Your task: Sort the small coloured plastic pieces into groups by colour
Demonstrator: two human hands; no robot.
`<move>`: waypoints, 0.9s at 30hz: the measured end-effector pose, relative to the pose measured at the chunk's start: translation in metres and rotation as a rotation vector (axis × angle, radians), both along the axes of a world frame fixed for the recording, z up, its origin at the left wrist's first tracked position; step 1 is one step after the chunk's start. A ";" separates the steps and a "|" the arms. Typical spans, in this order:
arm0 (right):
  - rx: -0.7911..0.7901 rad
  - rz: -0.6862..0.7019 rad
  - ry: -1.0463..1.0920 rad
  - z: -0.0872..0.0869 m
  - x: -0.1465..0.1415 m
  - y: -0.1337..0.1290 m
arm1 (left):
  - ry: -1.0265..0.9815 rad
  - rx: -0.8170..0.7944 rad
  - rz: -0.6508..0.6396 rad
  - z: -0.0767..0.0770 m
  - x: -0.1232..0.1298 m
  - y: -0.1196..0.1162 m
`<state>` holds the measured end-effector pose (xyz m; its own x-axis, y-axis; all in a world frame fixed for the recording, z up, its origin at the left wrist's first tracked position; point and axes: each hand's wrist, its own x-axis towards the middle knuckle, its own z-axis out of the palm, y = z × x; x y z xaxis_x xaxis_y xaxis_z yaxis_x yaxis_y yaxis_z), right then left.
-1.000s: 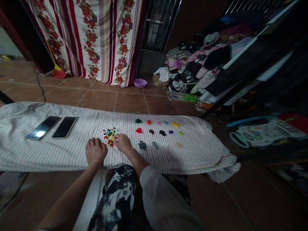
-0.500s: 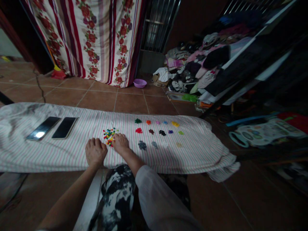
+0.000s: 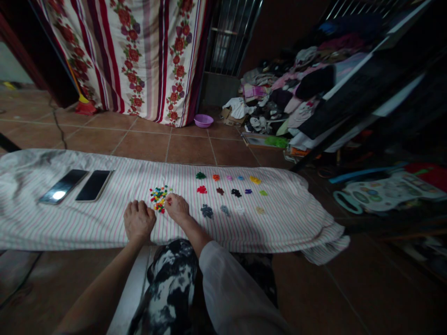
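A mixed pile of small coloured pieces (image 3: 159, 197) lies on the striped cloth, too small for me to tell their kind. My right hand (image 3: 177, 207) is at the pile's right edge, thumb and fingertips pinched together; what is between them, if anything, is hidden. To the left of the pile, my left hand (image 3: 139, 219) rests on the cloth with its fingers curled in and nothing visible in them. Right of my hands, similar pieces lie sorted by colour in rows, among them a red heap (image 3: 201, 190), a dark grey heap (image 3: 206, 211) and a yellow heap (image 3: 255, 180).
Two phones (image 3: 93, 185) lie on the left of the striped cloth (image 3: 122, 232). Beyond the table, a purple basin (image 3: 203, 121) stands on the tiled floor near a floral curtain (image 3: 150, 60). Heaped clothes (image 3: 279, 93) fill the back right.
My right hand has shifted slightly right, to the edge of the mixed pile, with its fingertips drawn together. My left hand has stayed in place.
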<state>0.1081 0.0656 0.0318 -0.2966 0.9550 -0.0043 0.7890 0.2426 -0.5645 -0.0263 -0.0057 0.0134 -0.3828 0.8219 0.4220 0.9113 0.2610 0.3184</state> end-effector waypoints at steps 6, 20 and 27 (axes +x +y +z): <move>0.015 -0.020 -0.029 0.004 -0.005 -0.004 | 0.037 -0.016 0.005 0.000 -0.001 0.000; 0.009 -0.098 0.251 -0.009 0.000 0.004 | 0.063 -0.006 0.021 -0.004 -0.001 0.001; 0.037 -0.149 0.435 -0.018 0.016 0.004 | 0.070 0.000 0.012 -0.004 -0.002 0.001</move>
